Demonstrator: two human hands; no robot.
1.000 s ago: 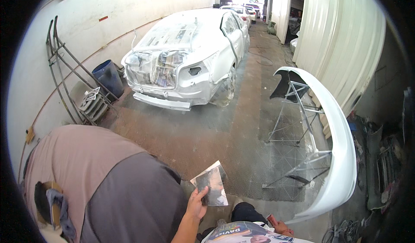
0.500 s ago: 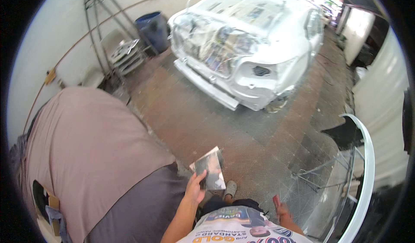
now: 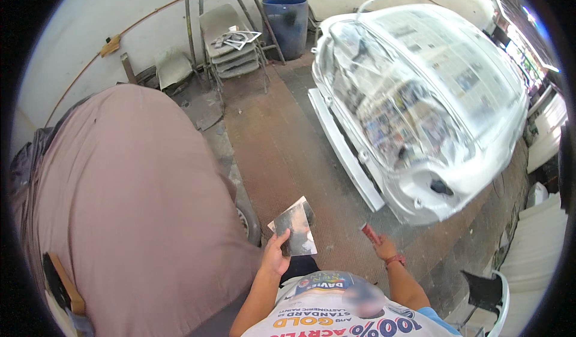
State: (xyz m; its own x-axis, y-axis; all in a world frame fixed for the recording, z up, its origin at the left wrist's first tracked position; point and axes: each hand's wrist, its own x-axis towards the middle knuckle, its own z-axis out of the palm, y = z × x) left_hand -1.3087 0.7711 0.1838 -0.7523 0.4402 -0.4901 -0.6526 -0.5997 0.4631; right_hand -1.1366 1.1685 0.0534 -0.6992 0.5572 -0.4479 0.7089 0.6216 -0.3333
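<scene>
My left hand (image 3: 275, 256) is closed on a small stack of flat sheets (image 3: 298, 234), grey-black on top with pale patches and a light edge beneath. The thumb lies over the top sheet; the fingers underneath are hidden. A short, narrow red piece (image 3: 371, 234) sticks out of my closed right hand (image 3: 387, 250); its exact kind is unclear. Both hands are in front of my body, well apart. Ahead to the right stands a white car body (image 3: 414, 199), with newspaper masking (image 3: 390, 118) over its rear opening and rear window.
A vehicle under a brownish-pink cover (image 3: 132, 187) fills the left side. Stacked chairs (image 3: 231, 55), a blue drum (image 3: 287, 31) and metal poles (image 3: 201, 13) stand by the far wall. A curved white panel (image 3: 503, 304) rests on a stand at lower right.
My view has turned left, so the car body sits further right. My right hand has come up and forward with the red piece. The left hand still holds the sheets.
</scene>
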